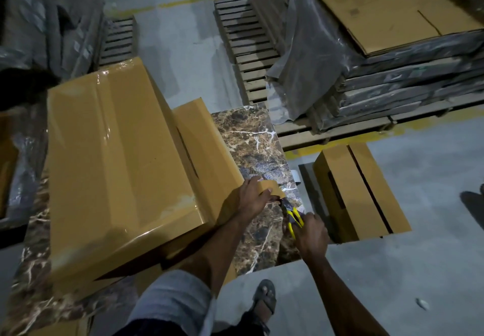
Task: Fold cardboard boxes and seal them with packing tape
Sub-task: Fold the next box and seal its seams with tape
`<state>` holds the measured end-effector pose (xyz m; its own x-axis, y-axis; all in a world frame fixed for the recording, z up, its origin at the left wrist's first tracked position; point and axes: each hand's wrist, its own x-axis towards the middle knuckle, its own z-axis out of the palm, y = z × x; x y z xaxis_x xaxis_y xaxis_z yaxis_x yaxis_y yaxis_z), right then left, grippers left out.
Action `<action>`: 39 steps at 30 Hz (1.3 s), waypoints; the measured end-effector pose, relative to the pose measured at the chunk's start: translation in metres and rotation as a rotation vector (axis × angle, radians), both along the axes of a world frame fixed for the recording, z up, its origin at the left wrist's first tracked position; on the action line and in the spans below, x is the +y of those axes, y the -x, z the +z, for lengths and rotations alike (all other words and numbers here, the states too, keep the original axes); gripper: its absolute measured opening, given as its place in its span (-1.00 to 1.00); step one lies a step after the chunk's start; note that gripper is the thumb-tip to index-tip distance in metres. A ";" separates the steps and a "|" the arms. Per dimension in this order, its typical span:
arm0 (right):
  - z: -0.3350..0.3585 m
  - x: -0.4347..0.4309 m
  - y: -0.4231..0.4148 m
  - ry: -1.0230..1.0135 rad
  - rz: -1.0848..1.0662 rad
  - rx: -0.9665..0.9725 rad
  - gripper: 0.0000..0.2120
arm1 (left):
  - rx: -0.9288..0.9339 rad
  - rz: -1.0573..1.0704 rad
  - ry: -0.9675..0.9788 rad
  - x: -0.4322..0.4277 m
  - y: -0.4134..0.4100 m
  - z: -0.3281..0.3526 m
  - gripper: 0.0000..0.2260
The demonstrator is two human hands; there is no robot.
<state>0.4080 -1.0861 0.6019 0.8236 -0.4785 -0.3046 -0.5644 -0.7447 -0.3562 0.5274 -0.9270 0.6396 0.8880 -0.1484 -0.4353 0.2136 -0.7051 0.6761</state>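
Mid-frame, the left hand pinches the tape and the right hand grips the scissors; best to keep it taut and cut near the box.

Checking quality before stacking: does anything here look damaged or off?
Mainly the floor box: its top flaps stand apart along a dark gap, no tape visible there. The taped box on the table looks intact.

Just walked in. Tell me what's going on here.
A person is sealing cardboard boxes on a marble-patterned table. The left hand holds a strip of brown tape coming off the smaller box, while the right hand grips yellow-handled scissors with the blades at the tape, apparently cutting it. A larger taped box lies alongside; another box stands on the floor.
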 end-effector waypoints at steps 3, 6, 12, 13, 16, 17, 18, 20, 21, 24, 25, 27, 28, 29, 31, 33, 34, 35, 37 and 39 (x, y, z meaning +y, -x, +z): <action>0.005 0.009 0.004 0.094 0.060 0.068 -0.65 | 0.041 0.057 0.026 0.009 0.002 -0.001 -0.41; 0.010 0.018 0.008 0.243 0.194 0.159 -0.64 | 0.021 0.082 0.047 0.015 0.018 0.018 -0.37; 0.062 0.041 0.022 0.212 0.102 0.022 -0.61 | -0.284 -0.051 0.233 0.082 0.116 0.110 -0.58; 0.076 0.049 0.023 0.170 0.077 -0.095 -0.61 | -0.346 -0.054 0.251 0.103 0.135 0.129 -0.63; 0.133 0.093 0.023 0.015 0.054 -0.461 -0.62 | -0.528 0.004 0.234 0.175 0.179 0.168 -0.76; 0.153 0.115 0.024 -0.027 0.084 -0.560 -0.63 | -0.586 0.067 0.200 0.200 0.190 0.173 -0.78; 0.171 0.140 0.027 -0.067 0.145 -0.661 -0.65 | -0.641 0.141 0.142 0.225 0.197 0.175 -0.78; 0.195 0.197 0.038 -0.105 0.366 -0.820 -0.68 | -0.692 0.240 -0.028 0.266 0.205 0.170 -0.73; 0.198 0.225 0.045 -0.106 0.510 -0.851 -0.66 | -0.671 0.256 -0.105 0.281 0.206 0.164 -0.66; 0.185 0.302 0.062 -0.049 0.934 -0.808 -0.60 | -0.591 0.238 -0.222 0.313 0.208 0.140 -0.51; 0.175 0.320 0.065 -0.003 1.022 -0.780 -0.59 | -0.583 0.204 -0.256 0.321 0.208 0.132 -0.50; 0.160 0.337 0.068 0.072 1.070 -0.727 -0.56 | -0.577 0.162 -0.301 0.334 0.209 0.122 -0.48; 0.154 0.336 0.067 0.101 1.052 -0.717 -0.55 | -0.561 0.169 -0.294 0.340 0.211 0.120 -0.47; 0.150 0.332 0.067 0.130 1.022 -0.712 -0.53 | -0.542 0.185 -0.267 0.345 0.214 0.121 -0.47; 0.151 0.317 0.065 0.174 0.924 -0.695 -0.50 | -0.515 0.227 -0.157 0.350 0.221 0.124 -0.48; 0.156 0.295 0.058 0.198 0.771 -0.642 -0.44 | -0.487 0.280 0.005 0.349 0.228 0.127 -0.48; 0.158 0.283 0.054 0.178 0.686 -0.608 -0.41 | -0.461 0.314 0.086 0.347 0.231 0.130 -0.45; 0.161 0.272 0.049 0.136 0.612 -0.577 -0.39 | -0.423 0.364 0.154 0.345 0.232 0.132 -0.43; 0.167 0.254 0.040 0.054 0.507 -0.553 -0.40 | -0.346 0.484 0.261 0.341 0.233 0.138 -0.43; 0.176 0.246 0.035 -0.060 0.416 -0.559 -0.43 | -0.347 0.597 0.340 0.336 0.232 0.141 -0.47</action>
